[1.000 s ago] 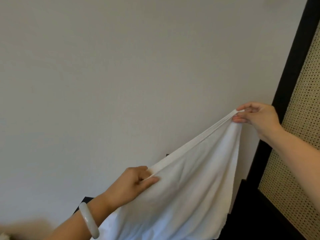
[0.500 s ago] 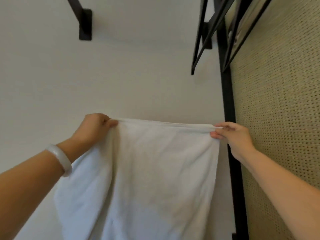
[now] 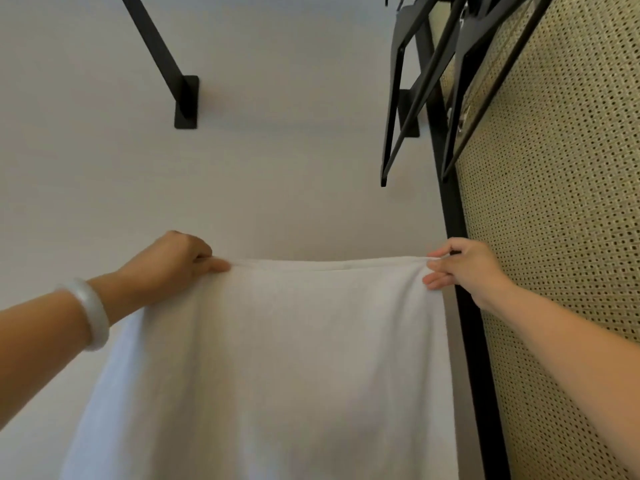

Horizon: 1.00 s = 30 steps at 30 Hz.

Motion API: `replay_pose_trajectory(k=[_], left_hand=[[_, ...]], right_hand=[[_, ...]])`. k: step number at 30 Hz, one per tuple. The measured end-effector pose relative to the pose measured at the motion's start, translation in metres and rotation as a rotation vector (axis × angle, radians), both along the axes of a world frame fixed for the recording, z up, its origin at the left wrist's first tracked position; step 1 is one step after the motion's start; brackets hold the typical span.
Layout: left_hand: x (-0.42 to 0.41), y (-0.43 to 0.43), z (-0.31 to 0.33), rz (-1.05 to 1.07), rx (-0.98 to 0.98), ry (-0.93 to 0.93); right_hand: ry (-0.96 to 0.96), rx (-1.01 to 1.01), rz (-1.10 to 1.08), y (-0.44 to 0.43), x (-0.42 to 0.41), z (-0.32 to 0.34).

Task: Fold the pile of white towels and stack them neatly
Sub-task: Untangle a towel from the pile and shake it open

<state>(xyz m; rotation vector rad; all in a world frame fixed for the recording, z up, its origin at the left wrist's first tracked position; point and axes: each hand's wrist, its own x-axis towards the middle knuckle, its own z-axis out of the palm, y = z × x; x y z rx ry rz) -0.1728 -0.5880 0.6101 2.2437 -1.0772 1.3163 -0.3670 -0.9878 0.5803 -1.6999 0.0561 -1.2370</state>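
Far left: a bare forearm reaching in, a pale bangle [image 3: 91, 313] round the wrist. Next, the left hand [image 3: 176, 261], fingers curled tight round the top left corner of the white towel [image 3: 277, 358], one fingertip lying along the hem. High above that hand, a black bracket [image 3: 187, 102] fixed to the plain wall [image 3: 277, 168], its arm slanting up and out of view.

In the middle, the towel itself: held up in the air in front of the wall, top edge stretched nearly level between the two hands with a slight sag, cloth hanging flat and running off the bottom of the view. Up and to the right of it, dark hangers [image 3: 412, 20] dangling from above.

Then the right hand [image 3: 464, 268], pinching the top right corner in its curled fingertips, the lower fingers loosely bent just under the hem. Just behind that hand, a black upright post [image 3: 455, 220]. Far right, a woven cane panel [image 3: 554, 202] beside the post, the right forearm crossing in front of it.
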Motion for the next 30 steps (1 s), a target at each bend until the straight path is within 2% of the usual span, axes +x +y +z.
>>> replay_pose_trajectory(k=[5,11,15,20,22,25,27,30], left_hand=[[0.005,0.006,-0.006,-0.057,-0.059,0.054],[-0.005,0.007,0.003,-0.152,-0.094,0.047],[-0.008,0.010,0.008,-0.203,-0.037,0.067],[-0.003,0.012,0.015,-0.270,0.046,0.219],[0.014,0.009,0.007,-0.227,0.113,0.277],[0.049,-0.008,-0.023,-0.044,0.245,0.323],[0.069,-0.023,-0.029,0.078,0.269,0.257],[0.074,-0.033,0.002,0.021,0.046,0.028]], right_hand=[[0.037,-0.023,0.040,0.003,0.002,-0.004],[0.123,-0.141,0.055,-0.002,-0.010,0.004],[0.234,-0.208,0.051,-0.012,-0.016,0.012],[0.176,-0.115,-0.010,-0.029,-0.006,0.022],[0.227,-0.083,-0.025,-0.032,0.009,0.013],[0.357,-0.033,-0.075,-0.028,0.041,-0.014],[0.348,0.006,-0.114,-0.027,0.062,-0.016],[0.148,0.086,-0.135,-0.025,0.069,0.015]])
